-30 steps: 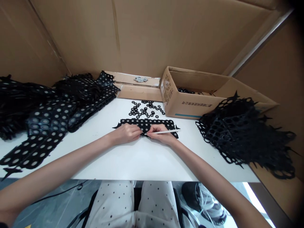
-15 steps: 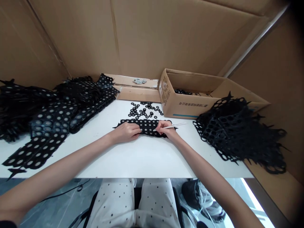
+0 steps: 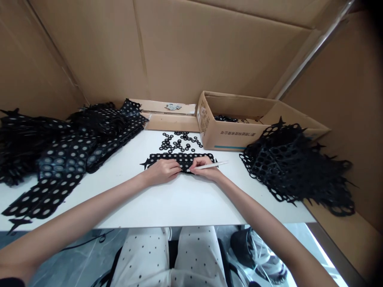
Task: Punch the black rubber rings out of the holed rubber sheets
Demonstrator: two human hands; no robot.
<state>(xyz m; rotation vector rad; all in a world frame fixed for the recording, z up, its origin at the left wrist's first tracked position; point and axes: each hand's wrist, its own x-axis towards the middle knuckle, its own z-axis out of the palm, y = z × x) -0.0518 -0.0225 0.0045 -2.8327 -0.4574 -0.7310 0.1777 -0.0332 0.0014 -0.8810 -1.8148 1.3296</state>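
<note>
A black sheet with rows of pale round dots (image 3: pixel 155 157) lies flat on the white table. On its left front part rests my left hand (image 3: pixel 164 170), its fingers pressed together along the sheet's near edge; whether they pinch it is hidden. My right hand (image 3: pixel 204 166) is closed round a thin white pen-like tool (image 3: pixel 214 164), whose tip touches the sheet near its front edge, close to my left fingertips. Small black rings (image 3: pixel 179 142) are scattered just behind the sheet.
Dotted black sheets (image 3: pixel 66 153) are heaped at the left. An open cardboard box (image 3: pixel 239 137) stands at the back right, with a pile of black perforated sheets (image 3: pixel 293 167) before it. Cardboard walls (image 3: pixel 209 48) enclose the table (image 3: pixel 179 203).
My right hand has moved left and toward the sheet's front edge with the white tool, closer to my left hand. The whole view has shifted slightly.
</note>
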